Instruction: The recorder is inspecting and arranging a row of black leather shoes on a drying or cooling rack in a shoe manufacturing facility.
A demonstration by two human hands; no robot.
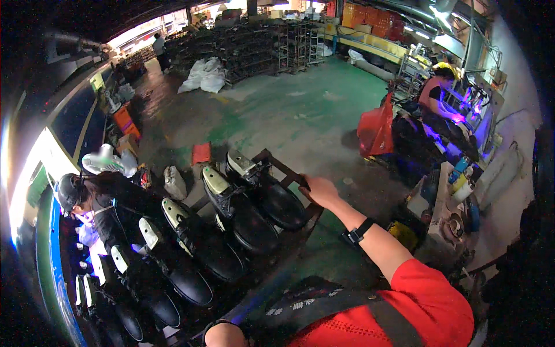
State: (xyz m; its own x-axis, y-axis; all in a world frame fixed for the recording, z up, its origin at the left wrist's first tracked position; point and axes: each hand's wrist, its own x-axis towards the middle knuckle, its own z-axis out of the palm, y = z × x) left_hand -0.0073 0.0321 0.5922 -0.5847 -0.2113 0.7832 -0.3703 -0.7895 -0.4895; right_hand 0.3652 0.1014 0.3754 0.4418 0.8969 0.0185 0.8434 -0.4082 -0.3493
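Note:
A dark metal shoe rack [287,170] stands in front of me, loaded with several glossy black shoes [272,199] on lasts, set in rows. My right hand [318,189] is stretched forward and grips the rack's far right corner bar; a black watch sits on that wrist. My left hand [222,334] shows only at the bottom edge, curled at the near end of the rack's side rail [272,283]. Its fingers are mostly hidden.
A seated person in black [98,202] bends over a lit bench at the left, close to the rack. Another person [436,92] works at a purple-lit station at the right, behind a red bag [376,130]. Green floor, white sacks and shelving lie beyond.

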